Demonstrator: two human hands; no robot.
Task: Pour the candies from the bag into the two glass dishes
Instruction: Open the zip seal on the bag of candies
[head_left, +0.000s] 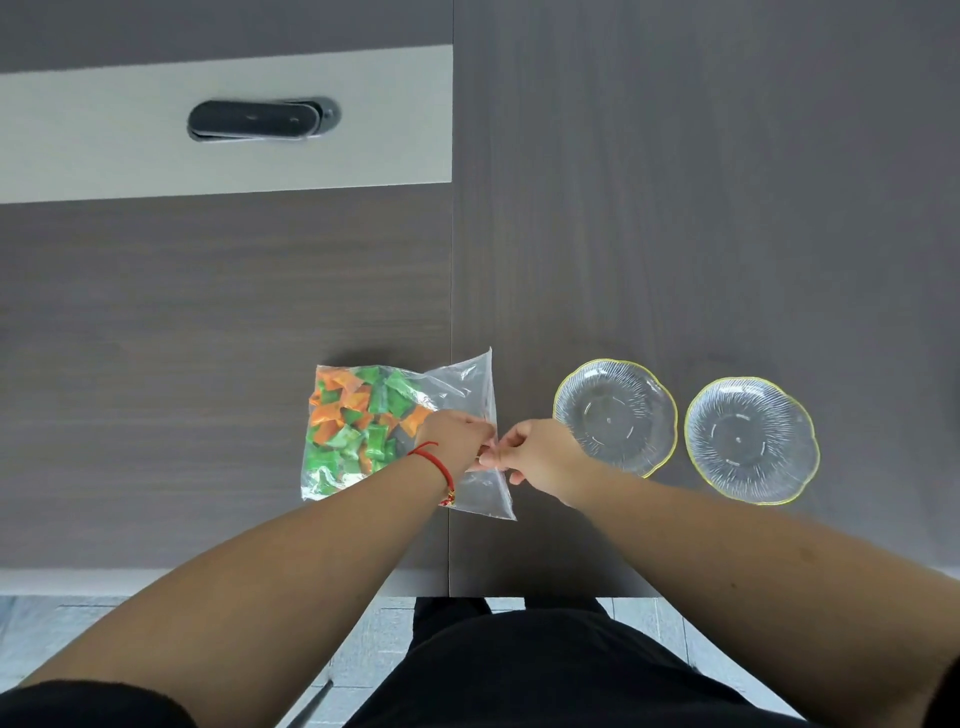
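Note:
A clear plastic bag (457, 387) lies flat on the dark wooden table, its left half packed with green and orange wrapped candies (358, 421). My left hand (454, 436), with a red string on the wrist, and my right hand (535, 454) both pinch the bag's right edge, fingertips nearly touching. To the right stand two empty ribbed glass dishes with yellow rims, the nearer dish (615, 413) just beyond my right hand and the farther dish (750, 441) beside it.
A black oblong device (260, 119) rests on a pale grey strip at the back left. A seam runs down the table (675, 208) past the bag. The table's front edge is close to my body, with tiled floor below.

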